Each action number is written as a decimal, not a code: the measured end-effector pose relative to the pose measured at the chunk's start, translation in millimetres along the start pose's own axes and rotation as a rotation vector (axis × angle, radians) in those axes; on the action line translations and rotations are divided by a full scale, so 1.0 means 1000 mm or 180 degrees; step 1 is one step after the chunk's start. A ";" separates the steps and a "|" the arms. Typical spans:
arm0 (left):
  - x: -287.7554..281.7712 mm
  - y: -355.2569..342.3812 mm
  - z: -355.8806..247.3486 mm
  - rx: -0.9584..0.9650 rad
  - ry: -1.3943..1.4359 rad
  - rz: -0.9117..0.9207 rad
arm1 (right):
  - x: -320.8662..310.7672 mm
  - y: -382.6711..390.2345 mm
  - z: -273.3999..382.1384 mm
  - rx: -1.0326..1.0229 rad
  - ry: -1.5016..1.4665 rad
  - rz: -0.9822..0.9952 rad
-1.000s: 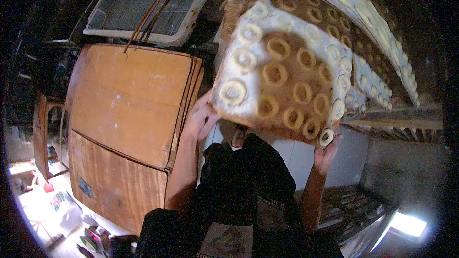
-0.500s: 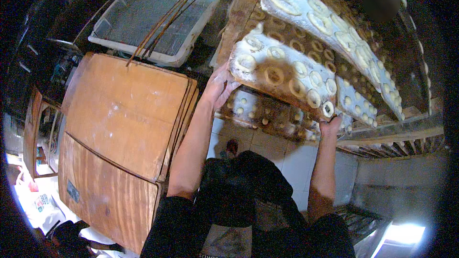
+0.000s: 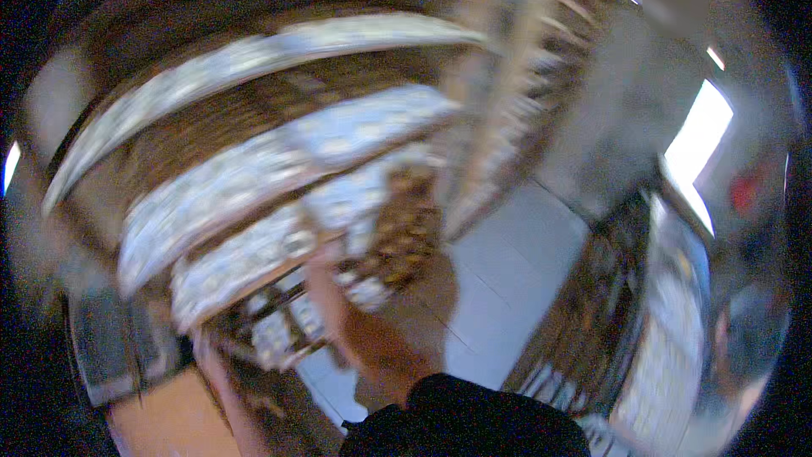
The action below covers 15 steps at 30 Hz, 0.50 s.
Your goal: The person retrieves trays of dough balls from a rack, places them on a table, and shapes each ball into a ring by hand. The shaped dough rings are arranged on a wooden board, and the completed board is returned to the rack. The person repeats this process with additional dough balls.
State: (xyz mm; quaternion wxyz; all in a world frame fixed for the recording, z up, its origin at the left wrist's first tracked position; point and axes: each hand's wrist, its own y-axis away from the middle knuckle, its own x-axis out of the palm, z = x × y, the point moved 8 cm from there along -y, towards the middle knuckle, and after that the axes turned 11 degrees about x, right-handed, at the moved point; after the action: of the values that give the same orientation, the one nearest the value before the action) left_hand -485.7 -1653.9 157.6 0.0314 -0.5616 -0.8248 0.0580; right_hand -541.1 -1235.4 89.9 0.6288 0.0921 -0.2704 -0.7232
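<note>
Obs., head view, frame heavily motion-blurred; details limited.

Far left: rack (image 3: pixel 110 347) edge, dark, with long flour-white trays (image 3: pixel 254 144) stacked one above another and curving across the upper left.

Left of centre: my left hand (image 3: pixel 201 340) is raised at the low end of the tray stack. It is smeared, and I cannot tell whether its fingers are spread or clamped, nor whether they touch anything.

Centre: my right hand (image 3: pixel 323 275) is up against the underside of a brown board (image 3: pixel 404 233) carrying pale, floury pieces. The board sits tilted at the mouth of the rack, just beside the lowest white tray. I cannot tell the finger state here either; the hand merges with the board's edge.

Handling judgement: the board looks stiff and flat, wide enough to want two hands. The load on top is probably soft and loose, so it would slide if tipped. I would hold it under opposite long edges, palms up, keep it level, and touch no pieces. A floury surface is likely slick.

Lower centre: dark sleeve (image 3: pixel 461 415).

Right: pale tiled floor (image 3: pixel 507 262), then a bright window (image 3: pixel 698 152).
</note>
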 end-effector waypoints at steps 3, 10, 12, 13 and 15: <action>0.046 -0.117 0.041 0.0486 -0.0696 -0.0117 | 0.056 -0.056 0.051 -0.0304 0.0709 0.0226; 0.433 0.194 0.173 0.4468 -0.0885 0.5696 | -0.321 0.072 0.005 -0.0402 0.0965 -0.0986; 0.548 0.276 0.206 -0.0870 -0.1077 0.5593 | -0.465 0.198 -0.039 -0.0230 0.0696 -0.2149; 0.612 0.331 0.171 -0.0058 -0.1170 0.6190 | -0.517 0.274 -0.058 -0.0205 0.0494 -0.2892; 0.716 0.450 0.099 0.1592 -0.1332 0.6930 | -0.573 0.427 -0.090 -0.0095 0.0110 -0.4586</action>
State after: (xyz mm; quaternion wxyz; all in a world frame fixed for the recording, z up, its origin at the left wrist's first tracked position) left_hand -345.0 -830.8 -9.3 -0.0629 -0.9371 0.1472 0.3102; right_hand -22.0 -737.7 112.7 0.0009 0.2504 -0.1225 -0.9603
